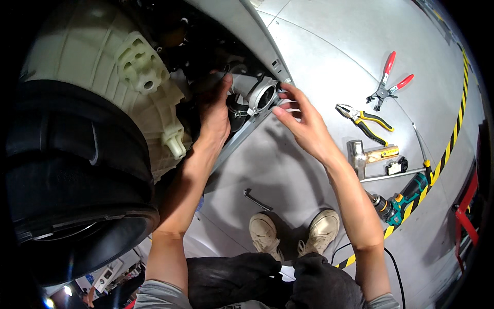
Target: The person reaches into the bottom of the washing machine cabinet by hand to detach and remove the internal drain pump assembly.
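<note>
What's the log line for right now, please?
left hand: touching grey pump-like housing | right hand: beside its round opening | floor: combination pliers, hammer, power drill

bright floor (329, 56), soft shadows, dark fisheye rim

And it's a pale grey floor (319, 46) filling the right half, thin seams (280, 13) crossing it up top! Yellow-and-black striped tape (454, 131) curves down the right side, a red frame (465, 226) standing beyond it. Light gleams brightest upper centre, soft shadows pool mid-frame, and small bright lamps (68, 291) glare lower left!
</note>
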Available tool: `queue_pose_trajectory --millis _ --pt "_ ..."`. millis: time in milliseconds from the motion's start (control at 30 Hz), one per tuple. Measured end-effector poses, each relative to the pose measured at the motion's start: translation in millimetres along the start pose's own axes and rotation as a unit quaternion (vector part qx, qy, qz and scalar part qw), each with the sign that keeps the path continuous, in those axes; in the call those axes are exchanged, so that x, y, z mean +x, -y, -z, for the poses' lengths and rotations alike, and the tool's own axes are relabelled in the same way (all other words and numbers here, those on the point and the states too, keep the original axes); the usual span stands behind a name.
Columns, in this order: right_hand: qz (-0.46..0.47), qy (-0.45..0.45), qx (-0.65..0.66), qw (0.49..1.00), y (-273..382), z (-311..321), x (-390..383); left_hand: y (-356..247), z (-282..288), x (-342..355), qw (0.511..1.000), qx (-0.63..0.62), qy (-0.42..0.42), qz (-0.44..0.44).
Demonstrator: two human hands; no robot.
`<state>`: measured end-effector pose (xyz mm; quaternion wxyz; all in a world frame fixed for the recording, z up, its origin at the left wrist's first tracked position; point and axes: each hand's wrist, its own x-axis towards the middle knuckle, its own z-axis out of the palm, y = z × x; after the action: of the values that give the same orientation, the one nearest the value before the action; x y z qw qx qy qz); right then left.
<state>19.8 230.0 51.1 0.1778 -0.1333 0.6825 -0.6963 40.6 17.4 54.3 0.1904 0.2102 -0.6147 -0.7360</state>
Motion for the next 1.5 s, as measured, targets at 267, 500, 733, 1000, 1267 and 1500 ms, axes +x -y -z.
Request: queue_pose_trajectory --millis 267,500,733,1000,1267,1500 --pt "-0.09 -0.068 0.014 0.994 9 -34 15 -17 -8 -6 0.999 -0.007 0.015 0.038" --pt "-0.122 -0.144 0.013 0.982 40 -50 18 -26 -3 2 0.995 -0.03 0.02 0.097" --pt "-0.007 -0.245 0.006 0.97 25 -67 -19 -38 -3 -24 0.991 -0.031 0.102 0.079" --pt "-0.096 -0.076 0.201 0.972 13 -37 -62 -67 -1 -73 0.971 0.022 0.187 0.148" --pt "-0.059 0.0 0.057 0.997 31 1 -27 -70 13 -74 0.943 0.078 0.296 0.129" --pt "-0.053 -0.044 -0.036 0.997 57 -24 7 -63 34 -68 0.927 -0.02 0.334 0.171"
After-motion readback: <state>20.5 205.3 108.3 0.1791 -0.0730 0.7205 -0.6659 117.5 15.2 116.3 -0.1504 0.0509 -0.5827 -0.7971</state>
